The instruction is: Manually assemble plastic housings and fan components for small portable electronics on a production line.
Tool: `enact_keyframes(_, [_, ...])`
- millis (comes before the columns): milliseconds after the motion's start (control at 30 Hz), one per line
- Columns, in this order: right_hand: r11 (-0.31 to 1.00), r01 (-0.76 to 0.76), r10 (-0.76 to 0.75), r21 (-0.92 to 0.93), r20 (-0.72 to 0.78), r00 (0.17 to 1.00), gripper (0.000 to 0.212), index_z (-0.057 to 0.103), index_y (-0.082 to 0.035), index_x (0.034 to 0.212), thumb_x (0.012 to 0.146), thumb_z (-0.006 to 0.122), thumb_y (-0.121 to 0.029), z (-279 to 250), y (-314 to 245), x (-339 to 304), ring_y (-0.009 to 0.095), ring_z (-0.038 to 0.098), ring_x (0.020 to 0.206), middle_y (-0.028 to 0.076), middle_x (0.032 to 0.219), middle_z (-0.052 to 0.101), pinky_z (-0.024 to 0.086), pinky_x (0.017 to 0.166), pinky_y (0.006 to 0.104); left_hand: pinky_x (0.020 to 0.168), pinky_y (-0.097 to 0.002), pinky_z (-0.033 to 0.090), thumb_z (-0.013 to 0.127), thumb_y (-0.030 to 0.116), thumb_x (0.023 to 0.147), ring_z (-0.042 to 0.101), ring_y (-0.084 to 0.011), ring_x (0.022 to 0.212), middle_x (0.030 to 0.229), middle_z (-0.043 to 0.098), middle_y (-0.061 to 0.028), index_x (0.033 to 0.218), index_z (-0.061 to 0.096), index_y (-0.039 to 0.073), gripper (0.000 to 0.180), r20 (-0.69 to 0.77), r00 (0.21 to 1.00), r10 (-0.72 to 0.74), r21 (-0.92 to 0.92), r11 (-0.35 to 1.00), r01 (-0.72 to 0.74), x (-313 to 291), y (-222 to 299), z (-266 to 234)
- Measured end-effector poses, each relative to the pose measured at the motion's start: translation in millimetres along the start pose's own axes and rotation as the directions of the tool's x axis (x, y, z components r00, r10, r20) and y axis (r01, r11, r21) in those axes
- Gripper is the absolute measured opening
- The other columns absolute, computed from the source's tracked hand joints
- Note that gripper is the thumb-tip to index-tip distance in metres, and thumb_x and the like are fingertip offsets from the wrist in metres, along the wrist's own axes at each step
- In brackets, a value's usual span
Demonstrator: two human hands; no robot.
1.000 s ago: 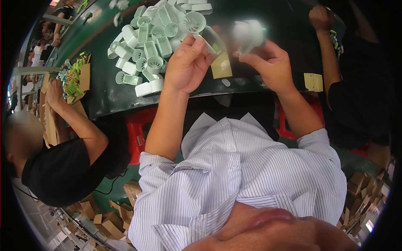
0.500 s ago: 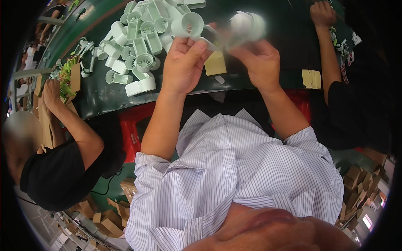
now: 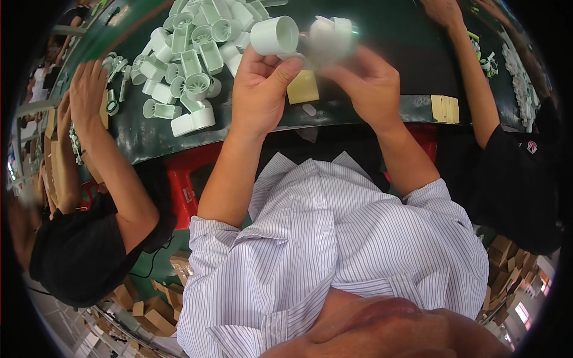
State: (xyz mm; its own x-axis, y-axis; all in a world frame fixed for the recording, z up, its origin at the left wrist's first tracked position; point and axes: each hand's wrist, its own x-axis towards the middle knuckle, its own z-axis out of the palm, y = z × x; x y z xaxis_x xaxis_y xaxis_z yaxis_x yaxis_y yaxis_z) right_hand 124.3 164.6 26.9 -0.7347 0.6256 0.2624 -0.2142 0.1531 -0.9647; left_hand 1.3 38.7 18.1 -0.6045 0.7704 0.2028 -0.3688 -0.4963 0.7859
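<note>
My left hand [image 3: 261,89] is closed round a pale green plastic part with a round cup [image 3: 274,36], thumb pressed on its lower edge. To the right, my right hand [image 3: 369,83] pinches a white rounded plastic piece [image 3: 330,37], smeared by motion. The two pieces are close together above the table; whether they touch cannot be made out. Left of my hands lies a heap of similar pale green parts [image 3: 194,59], each with a cup and a boxy section. Between my wrists a yellow pad [image 3: 303,88] and a small white oval piece [image 3: 309,110] lie on the table.
The dark green table [image 3: 143,140] curves across in front of me. Another yellow block [image 3: 445,110] lies at its edge on the right. Co-workers' arms reach in at the left [image 3: 113,161] and right [image 3: 471,77]. A red stool [image 3: 184,185] and cardboard boxes [image 3: 156,316] are below.
The cup in my left hand has turned more side-on. My right hand's white piece has come left, closer to it. The left co-worker's hand has risen, and the right co-worker's arm has shifted.
</note>
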Motion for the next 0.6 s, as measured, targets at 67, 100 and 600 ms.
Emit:
enact_keyframes(67, [0.996,0.016,-0.015,-0.084,0.010,1.000,0.036,0.065,0.005,0.112,0.078,0.077,-0.003,-1,-4,2,0.016,0.069,0.086,0.013,0.099,0.071,0.056,0.080,0.0275,0.096,-0.0320,0.048,0.064,0.000,0.090,0.059,-0.0186,0.110,0.122,0.061,-0.0119,0.129,0.049,0.002,0.042,-0.003,1.000,-0.003,0.009,1.000,0.003,0,-3,-3])
enact_keyframes(100, [0.985,0.035,-0.031,-0.166,0.022,0.999,0.036,0.067,0.004,0.110,0.077,0.079,-0.006,-2,-6,3,0.015,0.070,0.086,0.012,0.099,0.072,0.056,0.079,0.0273,0.095,-0.0319,0.048,0.064,0.000,0.089,0.060,-0.0184,0.109,0.121,0.062,-0.0114,0.129,0.049,0.001,0.043,-0.006,1.000,-0.004,0.020,1.000,0.004,1,-4,-4])
enact_keyframes(600, [0.819,0.285,-0.236,-0.497,0.160,0.958,0.034,0.072,-0.002,0.103,0.075,0.080,-0.021,-8,-1,16,0.023,0.070,0.084,0.013,0.098,0.072,0.055,0.074,0.0296,0.096,-0.0328,0.048,0.065,0.001,0.088,0.058,-0.0196,0.111,0.124,0.057,-0.0125,0.139,0.034,0.002,0.059,-0.068,0.998,0.016,0.210,0.978,-0.001,6,-6,3])
